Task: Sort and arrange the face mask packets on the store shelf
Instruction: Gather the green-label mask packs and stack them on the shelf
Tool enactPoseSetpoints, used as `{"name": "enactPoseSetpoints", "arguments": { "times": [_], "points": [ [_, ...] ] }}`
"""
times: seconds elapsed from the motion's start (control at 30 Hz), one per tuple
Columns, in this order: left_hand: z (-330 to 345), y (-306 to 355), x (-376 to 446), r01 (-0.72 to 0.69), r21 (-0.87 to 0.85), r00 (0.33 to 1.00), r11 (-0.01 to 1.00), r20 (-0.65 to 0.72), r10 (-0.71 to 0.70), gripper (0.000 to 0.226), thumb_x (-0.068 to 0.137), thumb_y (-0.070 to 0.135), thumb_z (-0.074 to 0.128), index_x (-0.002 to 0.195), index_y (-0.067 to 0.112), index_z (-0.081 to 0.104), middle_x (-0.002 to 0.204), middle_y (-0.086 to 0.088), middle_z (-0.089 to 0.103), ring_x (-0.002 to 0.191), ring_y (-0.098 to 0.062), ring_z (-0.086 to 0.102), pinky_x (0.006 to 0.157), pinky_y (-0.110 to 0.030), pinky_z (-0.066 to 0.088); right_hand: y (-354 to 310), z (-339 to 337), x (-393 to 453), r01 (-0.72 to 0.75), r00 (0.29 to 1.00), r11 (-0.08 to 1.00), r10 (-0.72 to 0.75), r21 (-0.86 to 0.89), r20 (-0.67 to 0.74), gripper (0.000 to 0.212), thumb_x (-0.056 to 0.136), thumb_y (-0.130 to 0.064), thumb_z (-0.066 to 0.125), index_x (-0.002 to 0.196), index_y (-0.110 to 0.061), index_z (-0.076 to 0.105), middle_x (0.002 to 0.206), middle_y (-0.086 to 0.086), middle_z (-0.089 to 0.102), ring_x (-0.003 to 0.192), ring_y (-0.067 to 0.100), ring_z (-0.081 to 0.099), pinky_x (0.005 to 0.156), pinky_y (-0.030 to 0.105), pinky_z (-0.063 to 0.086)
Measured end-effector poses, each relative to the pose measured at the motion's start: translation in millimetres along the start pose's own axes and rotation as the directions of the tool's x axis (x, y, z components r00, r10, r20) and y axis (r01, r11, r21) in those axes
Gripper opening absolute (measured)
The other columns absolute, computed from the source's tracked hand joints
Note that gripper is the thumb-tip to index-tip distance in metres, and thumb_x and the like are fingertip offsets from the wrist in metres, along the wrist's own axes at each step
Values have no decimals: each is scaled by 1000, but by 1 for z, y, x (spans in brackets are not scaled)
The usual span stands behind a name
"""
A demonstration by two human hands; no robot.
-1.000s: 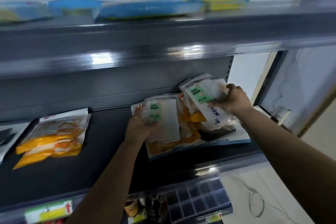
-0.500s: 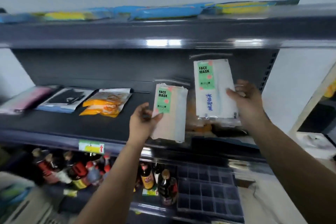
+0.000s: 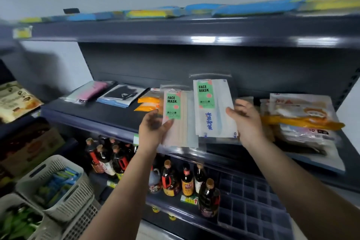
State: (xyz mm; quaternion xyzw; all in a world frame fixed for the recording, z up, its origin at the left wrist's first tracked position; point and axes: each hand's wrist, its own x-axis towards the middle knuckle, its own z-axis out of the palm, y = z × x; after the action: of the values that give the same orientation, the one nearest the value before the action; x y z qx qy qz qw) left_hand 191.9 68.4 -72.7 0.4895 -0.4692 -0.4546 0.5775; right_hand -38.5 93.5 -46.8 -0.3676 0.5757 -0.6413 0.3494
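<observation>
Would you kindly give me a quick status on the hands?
Left hand holds beige packet. Right hand holds blue packet. Both held above the shelf.

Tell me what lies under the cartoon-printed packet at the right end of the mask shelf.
The cartoon-printed packet tops a loose pile: an orange-banded packet and a clear white packet show beneath. Deeper layers are covered.

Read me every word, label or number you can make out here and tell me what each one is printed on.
"FACE MASK": green label of the beige packet held by the left hand.
"FACE MASK": green label of the white packet held by the right hand.
"10": a packet in the pile on the right.
Chinese print on the labels, the blue writing, bottle labels and shelf tags: too small or blurred.
</observation>
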Motion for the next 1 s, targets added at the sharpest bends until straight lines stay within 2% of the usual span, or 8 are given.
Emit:
{"name": "enactPoseSetpoints", "arguments": {
  "times": [0.2, 0.3, 0.43, 0.57, 0.67, 0.73, 0.83, 1.0],
  "points": [
    [-24, -1, 50, 38, 33, 997, 999, 64, -40, 41, 76, 4, 74, 108, 14, 50, 85, -1, 56, 83, -17, 60, 71, -27, 53, 3, 52, 13, -33, 994, 997, 39, 68, -101, 48, 83, -4, 67, 128, -4, 49, 88, -7, 58, 97, 20, 58, 93, 33, 48],
    [-28, -6, 76, 66, 58, 990, 996, 119, -73, 40, 78, 5, 73, 107, 17, 48, 84, -2, 56, 86, -21, 59, 73, -30, 52, 2, 71, 23, -23, 986, 997, 35, 72, -163, 47, 82, -6, 69, 125, -5, 50, 87, -7, 59, 103, 25, 60, 99, 42, 48],
    [-24, -11, 102, 141, 65, 973, 988, 174, -151, 39, 81, 2, 69, 111, 12, 47, 80, 4, 54, 87, -21, 60, 89, -41, 52, 1, 87, 30, -5, 957, 996, 32, 93, -288, 40, 82, -7, 70, 118, -9, 53, 85, -7, 58, 106, 25, 61, 102, 45, 46],
    [-15, -17, 114, 200, 96, 942, 975, 256, -219, 34, 82, -5, 64, 103, 11, 43, 112, -21, 62, 117, -35, 56, 100, -38, 46, 1, 91, 29, -20, 929, 990, 69, 137, -363, 35, 84, -7, 68, 114, -10, 51, 101, 3, 61, 105, 25, 61, 98, 45, 49],
    [-4, -24, 116, 199, 102, 929, 975, 297, -221, 32, 82, -8, 62, 105, 6, 45, 127, -25, 56, 121, -35, 54, 82, -22, 50, 3, 87, 29, -11, 919, 984, 79, 176, -386, 30, 85, -1, 64, 109, -10, 48, 119, 23, 59, 105, 29, 60, 99, 50, 47],
    [3, -29, 116, 129, 200, 932, 971, 309, -187, 37, 82, -2, 65, 115, 4, 51, 122, -18, 61, 113, -30, 59, 78, -24, 51, 5, 82, 30, -19, 911, 988, 81, 154, -404, 29, 85, -2, 65, 109, -10, 50, 115, 17, 61, 106, 31, 61, 98, 51, 48],
    [14, -34, 116, 67, 284, 934, 956, 319, -161, 39, 81, 0, 65, 119, 4, 55, 119, -12, 63, 107, -25, 59, 83, -30, 47, 8, 74, 35, -28, 911, 987, 89, 156, -402, 25, 84, -1, 65, 86, -20, 49, 100, 7, 59, 98, 27, 61, 95, 52, 49],
    [31, -39, 118, 18, 331, 929, 943, 344, -138, 42, 84, 3, 62, 124, 6, 48, 106, -2, 57, 90, -15, 54, 58, -10, 46, 13, 68, 52, -50, 917, 990, 97, 129, -388, 28, 83, -1, 66, 81, -21, 46, 87, 0, 57, 99, 26, 60, 97, 50, 49]
  ]
}}
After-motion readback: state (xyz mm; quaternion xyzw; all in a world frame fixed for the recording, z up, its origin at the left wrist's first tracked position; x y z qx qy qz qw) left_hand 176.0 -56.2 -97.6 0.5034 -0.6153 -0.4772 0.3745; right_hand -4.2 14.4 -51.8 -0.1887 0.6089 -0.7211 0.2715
